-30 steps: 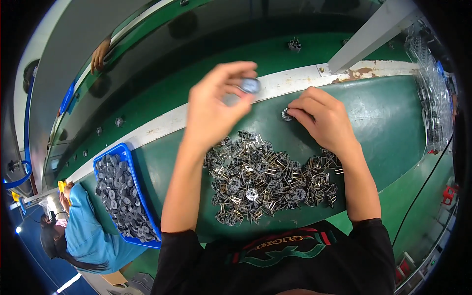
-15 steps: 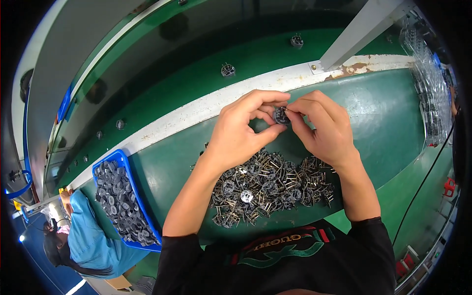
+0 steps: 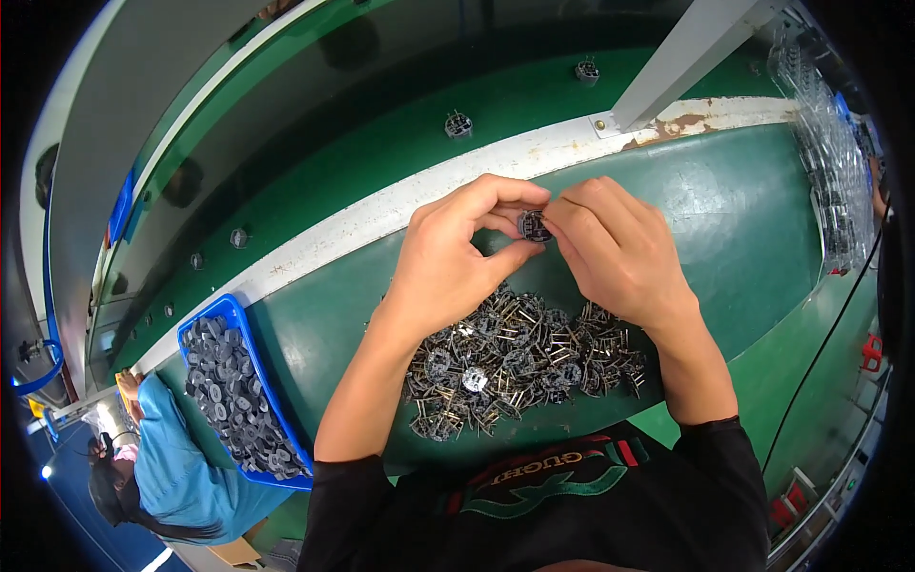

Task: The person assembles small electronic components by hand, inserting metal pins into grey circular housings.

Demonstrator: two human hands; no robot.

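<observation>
My left hand [image 3: 456,238] pinches a small round dark plug-like part [image 3: 532,226] between its thumb and fingers, above the green table. From the other side, the closed fingertips of my right hand [image 3: 615,240] press on the same part; they hide its right edge, so any smaller piece there cannot be made out. Below both hands lies a heap of similar dark parts with brass-coloured metal pins [image 3: 519,357]. To the left, a blue bin [image 3: 264,367] holds many grey round caps [image 3: 224,381].
Beyond a worn white rail [image 3: 381,205], a green conveyor belt [image 3: 353,162] carries spaced round parts [image 3: 458,124]. A grey metal post [image 3: 686,67] rises from the rail. Stacked clear trays [image 3: 834,162] stand at the right end. A person in blue [image 3: 181,467] sits at far left.
The parts on the belt have moved a little to the right and away. Both hands have shifted slightly left with the held part, and my right fingers now cover more of its right side.
</observation>
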